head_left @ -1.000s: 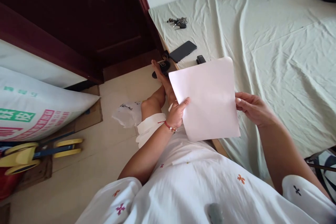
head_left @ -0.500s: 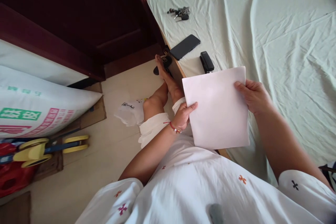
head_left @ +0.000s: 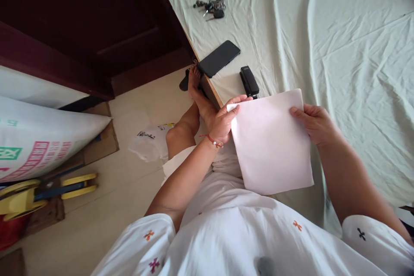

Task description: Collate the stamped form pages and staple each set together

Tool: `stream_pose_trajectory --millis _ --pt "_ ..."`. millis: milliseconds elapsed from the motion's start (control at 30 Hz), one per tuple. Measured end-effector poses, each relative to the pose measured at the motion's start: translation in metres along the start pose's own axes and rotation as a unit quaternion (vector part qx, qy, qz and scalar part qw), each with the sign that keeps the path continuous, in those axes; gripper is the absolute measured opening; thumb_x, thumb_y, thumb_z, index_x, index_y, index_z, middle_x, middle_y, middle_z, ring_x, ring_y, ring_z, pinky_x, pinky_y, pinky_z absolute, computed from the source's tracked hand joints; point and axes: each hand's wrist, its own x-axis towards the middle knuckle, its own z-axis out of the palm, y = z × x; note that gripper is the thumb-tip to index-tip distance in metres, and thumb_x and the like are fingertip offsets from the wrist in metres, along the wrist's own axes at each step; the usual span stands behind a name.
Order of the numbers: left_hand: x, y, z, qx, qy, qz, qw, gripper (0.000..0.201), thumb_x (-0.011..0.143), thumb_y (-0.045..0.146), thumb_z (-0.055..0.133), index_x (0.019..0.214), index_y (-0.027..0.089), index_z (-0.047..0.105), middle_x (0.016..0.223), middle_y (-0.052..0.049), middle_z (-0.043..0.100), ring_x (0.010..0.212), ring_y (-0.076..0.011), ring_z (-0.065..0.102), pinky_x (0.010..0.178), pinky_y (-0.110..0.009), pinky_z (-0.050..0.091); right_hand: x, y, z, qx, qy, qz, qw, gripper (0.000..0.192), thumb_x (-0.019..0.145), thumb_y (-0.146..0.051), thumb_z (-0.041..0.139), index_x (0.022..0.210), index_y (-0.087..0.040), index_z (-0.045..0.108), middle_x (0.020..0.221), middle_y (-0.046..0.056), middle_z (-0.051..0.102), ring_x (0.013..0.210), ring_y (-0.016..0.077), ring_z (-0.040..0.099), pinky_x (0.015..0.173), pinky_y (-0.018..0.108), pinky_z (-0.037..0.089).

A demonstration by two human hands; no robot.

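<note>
Above my lap I hold a blank white sheet of paper [head_left: 271,146], perhaps several sheets together; the thickness cannot be told. My left hand [head_left: 224,123] grips its upper left corner, thumb on top and fingers underneath, some of them showing past the top edge. On the right edge, near the top, my right hand [head_left: 315,123] pinches it with the thumb on the face and the other fingers behind. A black stapler [head_left: 249,81] lies on the cloth just beyond the paper's top edge, its near end close to my left fingertips.
A pale green cloth [head_left: 349,51] covers the bed or table on my right. On it lie a black phone [head_left: 220,58] and a bunch of keys [head_left: 211,8]. Leftward on the floor are a plastic bag [head_left: 150,140], a large printed sack [head_left: 48,138] and a yellow-wheeled toy [head_left: 48,194].
My left hand has slid up the paper's left edge to the top corner, its fingers now reaching past the top. The paper has tilted slightly and come a little lower. My view has shifted somewhat.
</note>
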Motion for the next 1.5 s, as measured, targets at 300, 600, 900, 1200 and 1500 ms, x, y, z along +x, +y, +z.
stream_pose_trajectory --millis 300,600,900,1200,1500 --pt "0.031 0.013 -0.003 0.299 0.065 -0.107 0.946 0.017 0.082 0.03 0.075 0.079 0.014 0.069 0.055 0.003 0.059 0.039 -0.008 0.054 0.041 -0.019 0.027 0.026 -0.011 -0.034 -0.068 0.046 0.026 0.996 0.032 0.072 -0.046 0.086 0.082 -0.018 0.072 0.071 0.005 0.074 0.054 0.0164 0.067 0.045 0.024 0.055" --pt "0.067 0.017 0.009 0.551 0.038 -0.075 0.83 0.021 0.089 0.021 0.058 0.072 0.016 0.069 0.056 -0.002 0.064 0.059 -0.0156 0.062 0.062 -0.025 0.046 0.056 -0.013 -0.049 -0.124 0.072 0.044 0.989 0.02 0.084 -0.037 0.076 0.09 -0.019 0.072 0.079 0.007 0.076 0.06 0.0182 0.07 0.051 0.026 0.057" --pt "0.077 0.02 0.009 0.558 0.041 -0.044 0.828 0.018 0.09 0.02 0.057 0.076 0.017 0.068 0.067 -0.005 0.072 0.063 -0.0173 0.063 0.071 -0.03 0.05 0.062 -0.016 -0.054 -0.115 0.108 0.046 0.986 0.014 0.084 -0.031 0.074 0.083 -0.018 0.071 0.072 0.004 0.073 0.055 0.0156 0.065 0.048 0.024 0.054" --pt "0.071 0.019 -0.001 0.537 -0.038 0.239 0.808 0.031 0.094 0.011 0.049 0.107 0.023 0.075 0.128 -0.004 0.074 0.13 -0.0232 0.059 0.117 -0.044 0.038 0.062 -0.016 -0.054 -0.081 0.104 0.039 0.991 0.014 0.082 -0.029 0.077 0.079 -0.017 0.072 0.068 0.006 0.072 0.053 0.015 0.063 0.048 0.025 0.052" --pt "0.081 0.005 -0.019 0.533 -0.103 0.236 0.806 0.034 0.093 0.013 0.053 0.111 0.028 0.078 0.131 -0.004 0.073 0.135 -0.0227 0.06 0.123 -0.051 0.033 0.064 -0.012 -0.058 -0.076 0.092 0.04 0.992 0.013 0.086 -0.028 0.072 0.083 -0.015 0.071 0.069 0.006 0.072 0.053 0.0151 0.063 0.05 0.025 0.051"
